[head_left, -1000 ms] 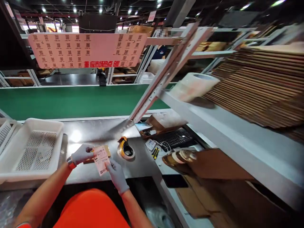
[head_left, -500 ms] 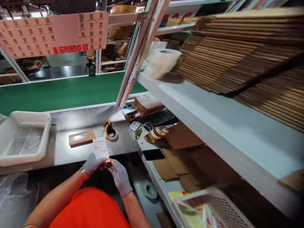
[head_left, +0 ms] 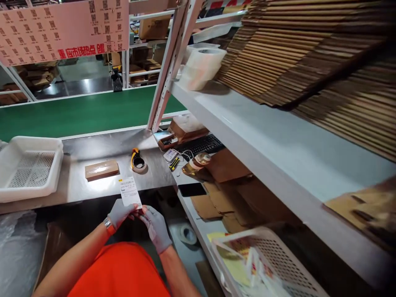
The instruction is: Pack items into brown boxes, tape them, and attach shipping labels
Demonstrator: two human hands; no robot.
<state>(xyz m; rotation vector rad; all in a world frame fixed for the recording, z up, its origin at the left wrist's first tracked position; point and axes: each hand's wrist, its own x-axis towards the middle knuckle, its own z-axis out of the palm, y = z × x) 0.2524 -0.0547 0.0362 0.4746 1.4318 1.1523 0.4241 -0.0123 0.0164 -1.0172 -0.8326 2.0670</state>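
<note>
Low in the left half of the frame, a small printed label (head_left: pixel 130 192) stands upright between two gloved hands, just in front of the near edge of the metal worktable (head_left: pixel 154 173). The left hand (head_left: pixel 119 213) pinches the label's bottom edge from the left, and the right hand (head_left: pixel 156 227) meets it there with fingers curled in; the exact fingertip contact is hard to make out, since the fingers crowd together. The label looks thin, light and floppy, likely to bend or tear, so its lower corners seem the sensible place to hold it. Its print is too small to read.

Behind it on the table lie a flat brown box (head_left: pixel 102 169) and a tape dispenser (head_left: pixel 137 161), well apart from each other. A white perforated tray (head_left: pixel 6 181) sits at the left edge, partly cut off. Farther up runs a green conveyor belt (head_left: pixel 77 113). A second basket (head_left: pixel 287 264) at lower right is blurred.
</note>
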